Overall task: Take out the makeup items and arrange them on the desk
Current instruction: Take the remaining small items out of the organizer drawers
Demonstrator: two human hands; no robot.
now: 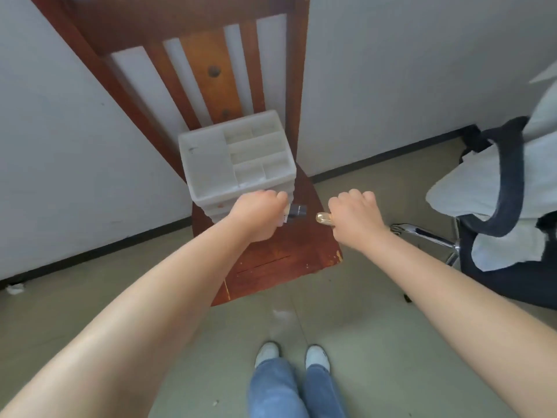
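Left hand point(256, 215): fingers curled around a small bottle point(294, 214) with a dark grey cap, which sticks out toward the right hand.
Right hand point(355, 218): closed in a fist around a gold-coloured item point(324, 219); only its rounded end shows.
Organizer point(236, 158): white, with open top compartments and drawers below; stands on the seat just behind the left hand.
Wooden chair point(271, 260): red-brown, slatted back against the wall.
Office chair point(509, 206): at right, draped with pale cloth.
Floor: the person's shoes point(266, 354) and jeans below.
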